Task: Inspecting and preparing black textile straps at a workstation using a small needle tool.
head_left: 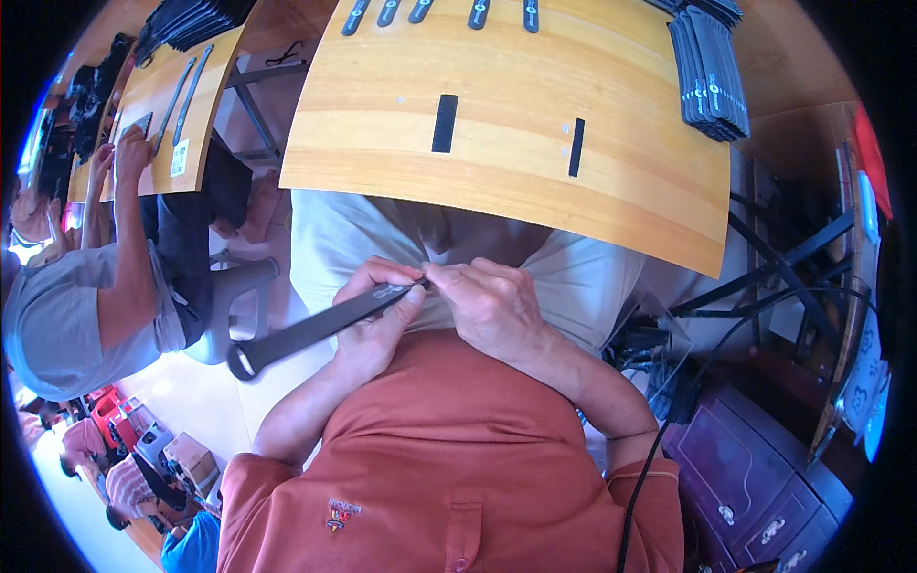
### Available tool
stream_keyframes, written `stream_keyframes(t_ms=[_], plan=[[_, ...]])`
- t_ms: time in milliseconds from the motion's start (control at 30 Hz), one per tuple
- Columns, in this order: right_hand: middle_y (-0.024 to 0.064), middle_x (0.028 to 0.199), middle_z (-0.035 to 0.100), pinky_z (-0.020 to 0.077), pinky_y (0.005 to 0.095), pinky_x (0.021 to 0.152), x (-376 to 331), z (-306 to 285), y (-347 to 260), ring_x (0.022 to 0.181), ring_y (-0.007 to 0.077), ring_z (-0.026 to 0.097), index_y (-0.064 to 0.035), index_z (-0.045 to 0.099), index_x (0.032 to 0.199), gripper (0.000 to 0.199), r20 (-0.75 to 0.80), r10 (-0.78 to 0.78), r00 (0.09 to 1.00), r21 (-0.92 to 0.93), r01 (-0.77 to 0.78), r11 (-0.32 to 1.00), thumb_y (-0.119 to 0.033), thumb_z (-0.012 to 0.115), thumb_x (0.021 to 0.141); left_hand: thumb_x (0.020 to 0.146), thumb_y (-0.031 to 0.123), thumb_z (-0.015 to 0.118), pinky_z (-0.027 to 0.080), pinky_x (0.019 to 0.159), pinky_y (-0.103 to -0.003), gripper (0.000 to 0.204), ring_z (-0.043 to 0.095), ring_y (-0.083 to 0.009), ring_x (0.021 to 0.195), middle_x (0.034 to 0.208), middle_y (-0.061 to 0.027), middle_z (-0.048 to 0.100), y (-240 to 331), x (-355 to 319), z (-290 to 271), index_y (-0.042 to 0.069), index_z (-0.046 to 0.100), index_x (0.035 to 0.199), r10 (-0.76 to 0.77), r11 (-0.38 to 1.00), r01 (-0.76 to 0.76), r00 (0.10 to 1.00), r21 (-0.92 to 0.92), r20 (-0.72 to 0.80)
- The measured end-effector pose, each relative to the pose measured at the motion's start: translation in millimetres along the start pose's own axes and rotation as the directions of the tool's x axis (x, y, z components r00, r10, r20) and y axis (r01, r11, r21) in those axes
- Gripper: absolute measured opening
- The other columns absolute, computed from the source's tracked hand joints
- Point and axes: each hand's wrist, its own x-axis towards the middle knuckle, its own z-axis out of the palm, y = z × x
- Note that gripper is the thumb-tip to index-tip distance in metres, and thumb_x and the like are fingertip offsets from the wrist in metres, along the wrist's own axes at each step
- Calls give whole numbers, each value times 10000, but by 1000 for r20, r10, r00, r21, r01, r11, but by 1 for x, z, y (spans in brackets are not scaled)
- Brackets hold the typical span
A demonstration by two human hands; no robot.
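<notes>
In front of my belly, my left hand (377,310) is closed round a black strap (310,331). The strap slants down to the left and ends in a rounded tip with a slot. My right hand (492,301) is closed at the strap's other end, its fingertips meeting those of my left hand. The fingers hide just what lies between them there. Beyond my hands, a wide black strip (444,123) and a narrower black strip (576,147) lie on the wooden table (506,181).
Several straps (479,11) line the table's far edge. A stack of dark straps (709,76) sits at its right corner. To the left, another person (105,296) works at a second table (212,115). A purple cabinet (745,458) and a black cable (642,487) are on the right.
</notes>
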Motion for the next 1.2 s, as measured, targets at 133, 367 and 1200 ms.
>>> stream_keyframes(t_ms=[133, 367, 1200], plan=[[127, 809, 713, 525, 357, 524, -1, 2, 4, 602, 252, 654, 22, 689, 1044, 267, -29, -14, 999, 155, 19, 988, 54, 681, 779, 910, 30, 688, 545, 763, -275, 178, 638, -132, 853, 1049, -94, 640, -1, 2, -3, 23, 567, 1041, -185, 885, 193, 981, -424, 60], [100, 758, 681, 517, 351, 521, 5, 3, -2, 621, 248, 653, 7, 692, 1025, 225, -49, -11, 999, 142, 18, 990, 38, 679, 802, 899, 22, 706, 524, 816, -257, 250, 623, -119, 891, 1033, -79, 638, 6, 6, 7, -9, 557, 1097, -152, 973, 130, 983, -191, -103], [-21, 696, 513, 409, 299, 548, 24, -32, -1, 646, 137, 525, -103, 713, 992, 235, 346, -357, 868, -194, 439, 877, -135, 664, 764, 894, -68, 626, 467, 798, -251, 360, 547, -79, 911, 984, 4, 530, 34, 33, -40, 37, 476, 1204, -391, 915, 248, 735, 317, 554]])
